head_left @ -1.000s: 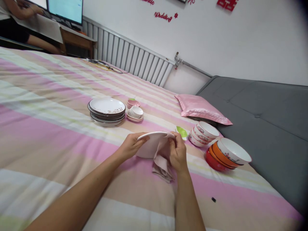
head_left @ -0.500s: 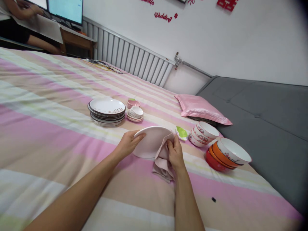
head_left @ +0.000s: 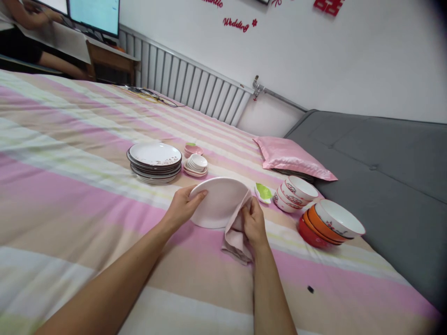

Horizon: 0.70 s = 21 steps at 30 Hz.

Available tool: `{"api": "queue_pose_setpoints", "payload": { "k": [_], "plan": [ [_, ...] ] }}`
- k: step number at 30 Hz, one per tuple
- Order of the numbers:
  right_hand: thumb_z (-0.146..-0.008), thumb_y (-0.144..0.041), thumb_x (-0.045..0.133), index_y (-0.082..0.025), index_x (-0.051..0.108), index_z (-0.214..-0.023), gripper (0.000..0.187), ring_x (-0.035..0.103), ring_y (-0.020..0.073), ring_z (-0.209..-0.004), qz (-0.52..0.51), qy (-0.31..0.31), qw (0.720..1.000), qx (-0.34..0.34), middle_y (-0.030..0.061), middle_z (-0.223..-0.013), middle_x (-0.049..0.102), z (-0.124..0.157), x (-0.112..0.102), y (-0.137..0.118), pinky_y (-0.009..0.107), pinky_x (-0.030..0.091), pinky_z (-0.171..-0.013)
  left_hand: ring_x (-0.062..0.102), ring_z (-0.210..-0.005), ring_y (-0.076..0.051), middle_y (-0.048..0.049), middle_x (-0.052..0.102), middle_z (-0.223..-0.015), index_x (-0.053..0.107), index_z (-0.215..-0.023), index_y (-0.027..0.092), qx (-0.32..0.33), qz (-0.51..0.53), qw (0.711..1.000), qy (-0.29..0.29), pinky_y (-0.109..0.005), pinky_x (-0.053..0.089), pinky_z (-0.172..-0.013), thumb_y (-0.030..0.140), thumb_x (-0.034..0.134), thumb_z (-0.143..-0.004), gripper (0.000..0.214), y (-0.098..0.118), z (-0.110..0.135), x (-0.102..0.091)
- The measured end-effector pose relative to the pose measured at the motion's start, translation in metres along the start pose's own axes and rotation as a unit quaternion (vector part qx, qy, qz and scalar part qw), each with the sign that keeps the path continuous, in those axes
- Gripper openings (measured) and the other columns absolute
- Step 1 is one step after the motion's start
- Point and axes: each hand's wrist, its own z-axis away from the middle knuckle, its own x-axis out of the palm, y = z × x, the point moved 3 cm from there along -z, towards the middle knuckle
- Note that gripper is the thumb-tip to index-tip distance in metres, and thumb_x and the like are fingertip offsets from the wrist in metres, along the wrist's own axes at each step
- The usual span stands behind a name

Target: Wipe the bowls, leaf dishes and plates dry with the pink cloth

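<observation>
A white plate (head_left: 218, 204) is held tilted up on edge above the striped bed cover. My left hand (head_left: 183, 206) grips its left rim, thumb on the near face. A pale pink cloth (head_left: 234, 237) is folded over the plate's right edge, and my right hand (head_left: 254, 221) is closed on the cloth there, pinching the rim through it. The cloth's loose end hangs below that hand. Just right of my right hand lies a green leaf-shaped dish (head_left: 264, 192). The fingers behind the plate are hidden.
Stacked plates (head_left: 155, 160) stand left, beside small white bowls (head_left: 197, 163) and pink dishes (head_left: 193, 150). Patterned bowls (head_left: 296, 193) and larger orange and red bowls (head_left: 323, 225) are stacked right. A pink pillow (head_left: 293, 158) lies behind. Another person (head_left: 31, 28) sits at a desk, far left.
The plate has shifted slightly left and up and leans a little differently, with my left hand moving along with it. My right hand and the cloth stay nearly in place.
</observation>
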Motion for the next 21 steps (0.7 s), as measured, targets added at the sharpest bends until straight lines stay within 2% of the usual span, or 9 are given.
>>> {"api": "queue_pose_setpoints", "payload": {
  "k": [5,9,12,15,18,21],
  "plan": [
    [-0.085,-0.026,0.047,-0.020,0.054,-0.094,0.013,0.051,0.0142,-0.078,0.021,0.072,0.995,-0.068,-0.0011,-0.083,0.057,0.003,-0.015,-0.033,0.027,0.040,-0.076,0.059,-0.068,-0.018,-0.0035,0.067,-0.075,0.067,-0.088,0.012,0.031,-0.049,0.997,-0.054,-0.023,0.044,-0.056,0.046,0.054,-0.080,0.037,0.000,0.000,0.007],
    [-0.086,-0.020,0.044,-0.021,0.056,-0.101,0.019,0.055,0.0167,-0.088,0.102,0.024,0.986,-0.132,0.0026,-0.094,0.061,0.009,-0.018,-0.061,0.030,0.041,-0.081,0.058,-0.066,-0.016,-0.0024,0.066,-0.073,0.067,-0.083,0.013,0.053,-0.081,0.991,-0.097,-0.023,0.042,-0.056,0.043,0.051,-0.082,0.034,0.001,0.003,0.015],
    [-0.088,-0.017,0.041,-0.022,0.056,-0.104,0.023,0.057,0.0174,-0.090,0.157,-0.015,0.974,-0.162,0.0034,-0.097,0.062,0.014,-0.012,-0.076,0.030,0.043,-0.080,0.061,-0.076,-0.018,-0.0045,0.070,-0.085,0.068,-0.093,0.014,0.081,-0.067,0.991,-0.087,-0.023,0.046,-0.064,0.040,0.054,-0.082,0.032,0.008,0.007,0.016],
    [-0.088,-0.017,0.041,-0.023,0.058,-0.103,0.023,0.057,0.0177,-0.089,0.204,-0.052,0.959,-0.188,0.0035,-0.095,0.062,0.019,-0.003,-0.086,0.029,0.043,-0.079,0.063,-0.086,-0.019,-0.0061,0.071,-0.097,0.069,-0.099,0.016,0.136,-0.035,0.988,-0.069,-0.023,0.047,-0.072,0.037,0.057,-0.081,0.030,0.019,0.010,0.013],
    [-0.088,-0.017,0.044,-0.022,0.059,-0.102,0.021,0.057,0.0183,-0.087,0.241,-0.058,0.943,-0.223,0.0035,-0.093,0.062,0.023,0.005,-0.093,0.030,0.042,-0.077,0.063,-0.079,-0.017,-0.0059,0.071,-0.090,0.071,-0.090,0.015,0.182,-0.043,0.981,-0.061,-0.022,0.046,-0.070,0.034,0.058,-0.081,0.025,0.026,0.013,0.012],
    [-0.088,-0.018,0.044,-0.024,0.060,-0.102,0.021,0.058,0.0184,-0.085,0.245,-0.042,0.940,-0.234,0.0030,-0.090,0.063,0.023,0.009,-0.092,0.029,0.042,-0.075,0.063,-0.076,-0.015,-0.0052,0.071,-0.085,0.071,-0.084,0.014,0.201,-0.059,0.976,-0.063,-0.021,0.046,-0.070,0.032,0.055,-0.083,0.023,0.028,0.013,0.011]
  ]
}}
